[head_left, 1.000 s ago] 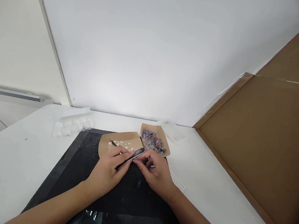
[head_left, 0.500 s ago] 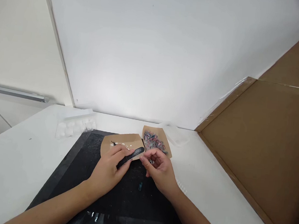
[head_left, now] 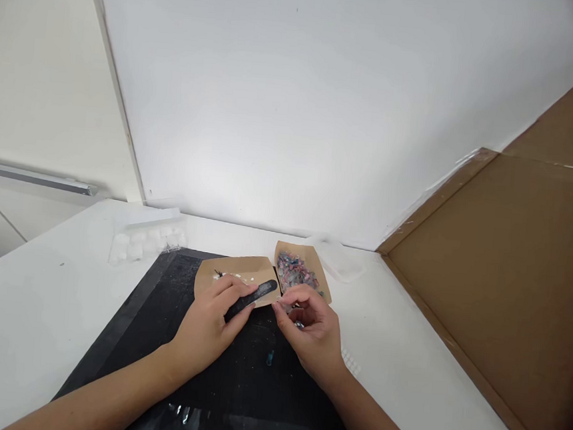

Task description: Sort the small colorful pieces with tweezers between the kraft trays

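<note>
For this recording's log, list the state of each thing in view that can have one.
Left hand: closed on the file.
File: gripped, held at a slant.
Right hand: thumb and forefinger close together; anything between them too small to tell.
Left paper tray: holding scattered white bits.
Right paper tray: heaped with coloured pieces.
Teal piece: lying loose on the black mat.

the slim file (head_left: 262, 290) is black with a greyish, dusty-looking patch. the mat (head_left: 179, 346) is black too, and the small piece (head_left: 270, 358) on it teal. the left tray (head_left: 242, 265) is plain brown, flecked with white bits (head_left: 252, 279); the right tray (head_left: 308, 250), also brown, bears a mottled heap (head_left: 295, 271) of pink, blue and grey. tabletop (head_left: 16, 325) and wall (head_left: 286, 108): white. cardboard (head_left: 501, 281): brown.
</note>
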Action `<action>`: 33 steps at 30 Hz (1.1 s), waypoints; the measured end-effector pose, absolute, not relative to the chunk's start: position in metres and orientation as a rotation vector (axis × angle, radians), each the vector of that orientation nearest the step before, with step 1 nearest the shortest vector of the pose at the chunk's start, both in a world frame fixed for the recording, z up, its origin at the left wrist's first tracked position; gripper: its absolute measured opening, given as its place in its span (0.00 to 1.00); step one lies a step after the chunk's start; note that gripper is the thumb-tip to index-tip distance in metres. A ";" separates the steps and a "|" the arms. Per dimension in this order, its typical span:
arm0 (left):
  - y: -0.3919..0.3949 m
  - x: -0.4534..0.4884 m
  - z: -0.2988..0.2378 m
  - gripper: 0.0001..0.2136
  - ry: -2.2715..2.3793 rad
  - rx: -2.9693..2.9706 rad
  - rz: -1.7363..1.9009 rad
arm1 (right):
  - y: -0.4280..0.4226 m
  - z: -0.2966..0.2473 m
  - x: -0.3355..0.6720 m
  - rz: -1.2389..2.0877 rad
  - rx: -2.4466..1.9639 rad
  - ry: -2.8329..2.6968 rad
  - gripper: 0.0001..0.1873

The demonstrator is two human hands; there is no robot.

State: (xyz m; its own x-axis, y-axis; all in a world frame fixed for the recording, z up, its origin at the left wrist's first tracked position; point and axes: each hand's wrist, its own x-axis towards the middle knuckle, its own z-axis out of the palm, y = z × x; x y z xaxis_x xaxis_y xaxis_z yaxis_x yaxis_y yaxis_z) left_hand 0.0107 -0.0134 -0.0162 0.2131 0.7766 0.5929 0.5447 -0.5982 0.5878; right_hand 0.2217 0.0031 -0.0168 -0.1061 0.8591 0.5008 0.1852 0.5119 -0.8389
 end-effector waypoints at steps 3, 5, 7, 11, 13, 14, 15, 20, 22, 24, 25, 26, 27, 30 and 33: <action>-0.014 0.011 -0.017 0.13 1.251 2.239 1.323 | 0.001 -0.016 0.221 0.757 -0.863 -1.671 0.05; -0.015 0.012 -0.018 0.13 1.239 2.237 1.312 | -0.001 -0.016 0.221 0.787 -0.835 -1.710 0.06; -0.016 0.012 -0.017 0.13 1.237 2.236 1.316 | -0.001 -0.015 0.221 0.793 -0.823 -1.732 0.05; -0.019 0.013 -0.012 0.14 1.300 2.225 1.299 | 0.001 -0.014 0.222 0.741 -0.839 -1.736 0.04; -0.020 0.014 -0.009 0.15 1.311 2.217 1.243 | 0.003 -0.015 0.223 0.732 -0.866 -1.717 0.04; -0.020 0.014 -0.008 0.15 1.309 2.213 1.213 | 0.003 -0.016 0.223 0.735 -0.886 -1.693 0.05; -0.020 0.014 -0.008 0.15 1.303 2.209 1.192 | 0.004 -0.018 0.222 0.738 -0.909 -1.662 0.06; -0.019 0.014 -0.013 0.14 1.187 2.114 1.200 | 0.005 -0.023 0.222 0.736 -0.983 -1.627 0.08; -0.019 0.015 -0.015 0.14 1.123 2.005 1.201 | 0.005 -0.023 0.223 0.713 -0.990 -1.649 0.07; -0.021 0.017 -0.016 0.14 1.077 1.908 1.188 | 0.005 -0.022 0.224 0.669 -0.996 -1.674 0.06; -0.022 0.017 -0.015 0.15 1.067 1.872 1.184 | 0.005 -0.021 0.224 0.642 -0.997 -1.696 0.06; -0.023 0.018 -0.014 0.14 1.066 1.845 1.181 | 0.005 -0.021 0.224 0.615 -0.998 -1.718 0.05; -0.024 0.019 -0.013 0.14 1.073 1.824 1.178 | 0.005 -0.021 0.224 0.592 -0.997 -1.739 0.05; -0.025 0.020 -0.010 0.14 1.113 1.769 1.174 | 0.004 -0.022 0.223 0.555 -0.986 -1.777 0.04; -0.026 0.021 -0.009 0.15 1.127 1.710 1.171 | 0.002 -0.023 0.222 0.516 -0.961 -1.808 0.04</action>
